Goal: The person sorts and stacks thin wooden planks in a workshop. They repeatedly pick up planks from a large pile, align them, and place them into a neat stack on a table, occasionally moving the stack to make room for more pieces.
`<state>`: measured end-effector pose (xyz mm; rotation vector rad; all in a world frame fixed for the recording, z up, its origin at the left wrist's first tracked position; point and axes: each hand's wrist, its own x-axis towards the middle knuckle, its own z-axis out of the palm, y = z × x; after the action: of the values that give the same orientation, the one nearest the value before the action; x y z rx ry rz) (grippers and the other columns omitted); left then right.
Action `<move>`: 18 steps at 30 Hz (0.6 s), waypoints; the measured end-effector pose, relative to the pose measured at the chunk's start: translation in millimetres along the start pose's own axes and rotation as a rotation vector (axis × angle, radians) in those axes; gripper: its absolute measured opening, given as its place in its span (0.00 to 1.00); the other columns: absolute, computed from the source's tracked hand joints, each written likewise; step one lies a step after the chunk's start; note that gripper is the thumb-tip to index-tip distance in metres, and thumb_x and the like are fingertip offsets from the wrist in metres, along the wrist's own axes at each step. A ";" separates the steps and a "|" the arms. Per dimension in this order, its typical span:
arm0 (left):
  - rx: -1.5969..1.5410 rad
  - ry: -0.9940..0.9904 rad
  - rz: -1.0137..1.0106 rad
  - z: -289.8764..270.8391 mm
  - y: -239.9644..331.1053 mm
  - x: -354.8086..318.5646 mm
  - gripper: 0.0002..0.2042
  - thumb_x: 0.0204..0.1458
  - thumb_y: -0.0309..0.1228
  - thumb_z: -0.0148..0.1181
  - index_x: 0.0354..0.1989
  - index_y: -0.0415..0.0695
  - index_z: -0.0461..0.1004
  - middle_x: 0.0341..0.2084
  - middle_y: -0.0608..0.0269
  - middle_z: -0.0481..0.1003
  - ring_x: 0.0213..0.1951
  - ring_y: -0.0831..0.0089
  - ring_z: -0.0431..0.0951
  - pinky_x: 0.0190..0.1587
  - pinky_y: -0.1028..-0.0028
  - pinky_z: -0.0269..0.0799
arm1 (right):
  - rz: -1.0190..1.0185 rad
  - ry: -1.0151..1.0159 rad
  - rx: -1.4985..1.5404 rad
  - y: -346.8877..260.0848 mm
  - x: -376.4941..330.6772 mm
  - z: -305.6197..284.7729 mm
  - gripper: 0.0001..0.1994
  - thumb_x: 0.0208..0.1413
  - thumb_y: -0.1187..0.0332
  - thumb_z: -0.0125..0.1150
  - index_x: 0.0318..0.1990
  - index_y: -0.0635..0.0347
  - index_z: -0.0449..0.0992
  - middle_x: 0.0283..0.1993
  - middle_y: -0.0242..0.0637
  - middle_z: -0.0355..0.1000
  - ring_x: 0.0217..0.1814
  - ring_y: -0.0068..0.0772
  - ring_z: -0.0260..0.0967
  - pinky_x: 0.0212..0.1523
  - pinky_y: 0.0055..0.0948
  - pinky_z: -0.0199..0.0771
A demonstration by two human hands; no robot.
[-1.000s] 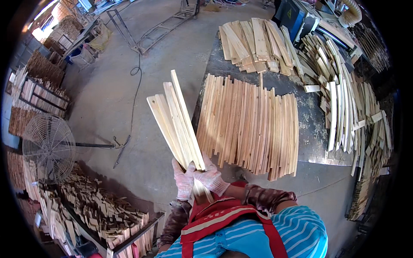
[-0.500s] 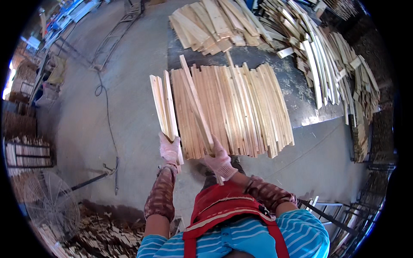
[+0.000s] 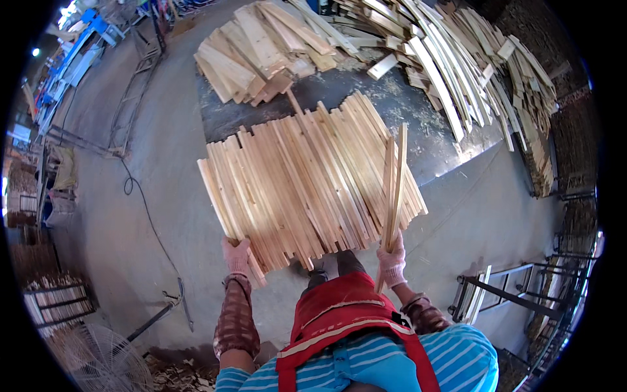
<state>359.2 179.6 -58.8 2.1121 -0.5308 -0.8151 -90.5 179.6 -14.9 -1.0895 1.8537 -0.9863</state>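
A row of narrow wooden strips (image 3: 294, 189) lies side by side on a dark table (image 3: 225, 117), their near ends jutting past its edge. My left hand (image 3: 236, 256), in a pale pink work glove, is closed round the near ends of the leftmost strips, which now lie against the row. My gloved right hand (image 3: 392, 261) grips two wooden strips (image 3: 394, 189) near their lower ends. They stand out at a slant over the right side of the row, their far ends apart. My fingertips are partly hidden behind the wood.
Wider boards (image 3: 241, 59) are piled at the back of the table. A loose heap of long strips (image 3: 437, 72) lies to the far right. A cable (image 3: 153, 222) crosses the floor at left, near a fan (image 3: 104, 359). Metal racks (image 3: 509, 294) stand at right.
My right hand has swung from the row's left part to its right side, carrying strips. The strips in my left hand have come against the row's left edge. The view has shifted.
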 end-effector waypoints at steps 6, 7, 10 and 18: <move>0.149 -0.101 -0.123 -9.4 11.6 -3.4 0.25 0.42 0.28 0.71 0.50 0.39 0.70 0.38 0.56 0.78 0.39 0.64 0.80 0.42 0.64 0.79 | 0.129 -0.036 0.055 16.2 58.0 -38.7 0.36 0.49 0.82 0.56 0.70 0.59 0.63 0.51 0.34 0.75 0.47 0.27 0.74 0.47 0.25 0.75; 0.171 -0.138 -0.177 -8.0 20.7 -7.6 0.27 0.41 0.29 0.72 0.52 0.40 0.70 0.39 0.55 0.79 0.41 0.62 0.81 0.45 0.62 0.79 | 0.159 -0.037 0.044 5.8 67.6 -39.6 0.35 0.49 0.82 0.56 0.69 0.59 0.65 0.49 0.31 0.75 0.45 0.26 0.74 0.45 0.24 0.75; 0.186 -0.106 -0.120 13.7 1.9 -22.8 0.26 0.42 0.31 0.71 0.51 0.39 0.71 0.39 0.53 0.79 0.41 0.61 0.82 0.45 0.62 0.79 | 0.173 -0.055 0.044 -2.5 87.5 -50.8 0.34 0.49 0.82 0.58 0.68 0.63 0.64 0.50 0.35 0.76 0.47 0.27 0.73 0.46 0.25 0.76; 0.268 -0.149 0.116 48.8 30.3 -50.7 0.30 0.41 0.34 0.74 0.53 0.37 0.70 0.43 0.47 0.80 0.43 0.54 0.83 0.43 0.61 0.80 | 0.016 -0.024 0.091 9.8 127.3 -58.8 0.33 0.49 0.85 0.53 0.68 0.62 0.64 0.51 0.34 0.76 0.48 0.25 0.73 0.47 0.23 0.74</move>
<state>286.3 166.4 -39.2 2.2472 -0.8756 -0.8793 -189.9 81.0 -27.1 -1.0259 1.7779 -1.0340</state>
